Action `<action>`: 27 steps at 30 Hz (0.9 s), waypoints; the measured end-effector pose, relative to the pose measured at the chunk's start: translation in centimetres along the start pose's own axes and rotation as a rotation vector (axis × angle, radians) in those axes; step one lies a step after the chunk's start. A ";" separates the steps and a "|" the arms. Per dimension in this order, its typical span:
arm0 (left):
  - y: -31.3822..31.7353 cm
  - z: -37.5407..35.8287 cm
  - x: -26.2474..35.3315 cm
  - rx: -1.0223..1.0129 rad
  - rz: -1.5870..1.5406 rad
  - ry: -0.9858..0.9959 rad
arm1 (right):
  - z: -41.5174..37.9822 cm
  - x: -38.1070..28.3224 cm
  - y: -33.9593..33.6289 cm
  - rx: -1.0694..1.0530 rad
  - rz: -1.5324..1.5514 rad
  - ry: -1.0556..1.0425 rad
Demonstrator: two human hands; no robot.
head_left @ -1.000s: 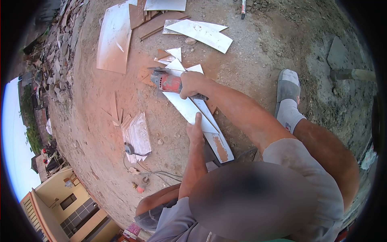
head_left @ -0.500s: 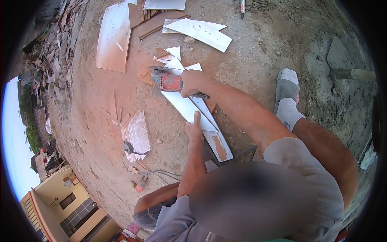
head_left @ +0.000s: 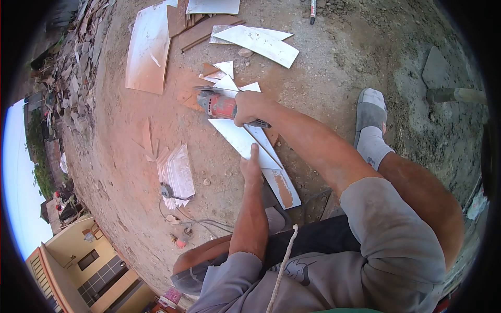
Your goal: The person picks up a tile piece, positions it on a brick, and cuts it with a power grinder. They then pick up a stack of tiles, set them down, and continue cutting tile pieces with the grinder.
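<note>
My right hand (head_left: 248,108) is wrapped round the body of a red and grey angle grinder (head_left: 221,106), whose disc end points left. The grinder lies across the upper end of a white tile piece (head_left: 237,139). Holding that piece's lower edge is my left hand (head_left: 252,166), its thumb on top and its other fingers mostly hidden. Under it, a longer white tile strip (head_left: 286,190) with a brown patch sticks out toward my lap. Small pointed tile offcuts (head_left: 225,68) lie just beyond the grinder.
A large white tile (head_left: 148,52) and several cut strips (head_left: 261,44) lie farther off on the dirt. A fanned stack of tile pieces (head_left: 177,169) sits at left, with a cable (head_left: 209,224) near it. A marker (head_left: 313,11) lies at top; my sandalled foot (head_left: 371,112) is at right.
Both hands, the grinder and the tile piece stay almost in place. The dark blurred oval over my lap is gone, so my shirt and a pale cord now show.
</note>
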State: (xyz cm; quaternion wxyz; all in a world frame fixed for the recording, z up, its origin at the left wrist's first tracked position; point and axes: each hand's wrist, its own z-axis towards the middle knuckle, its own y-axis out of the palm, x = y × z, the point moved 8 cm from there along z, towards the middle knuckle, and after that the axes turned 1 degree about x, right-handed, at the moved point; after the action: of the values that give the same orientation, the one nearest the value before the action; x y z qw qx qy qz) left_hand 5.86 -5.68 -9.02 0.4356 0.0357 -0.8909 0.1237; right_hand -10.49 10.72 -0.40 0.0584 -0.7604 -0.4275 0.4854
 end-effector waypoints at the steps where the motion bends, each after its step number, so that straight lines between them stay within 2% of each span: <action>1: 0.0 0.0 0.0 0.002 0.000 -0.001 | 0.0 0.0 0.0 -0.002 0.000 -0.001; 5: -0.3 0.0 0.0 0.053 -0.021 0.018 | -0.2 0.2 0.2 -0.026 0.015 -0.015; 27: -0.5 0.3 -0.7 0.055 -0.007 -0.048 | -1.0 1.2 0.0 0.000 0.006 0.004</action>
State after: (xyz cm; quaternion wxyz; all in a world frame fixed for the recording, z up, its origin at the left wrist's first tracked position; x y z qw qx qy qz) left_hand 6.17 -6.27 -9.64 0.4134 0.0538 -0.8972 0.1457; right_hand -9.52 11.90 -0.71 0.0576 -0.7626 -0.4253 0.4840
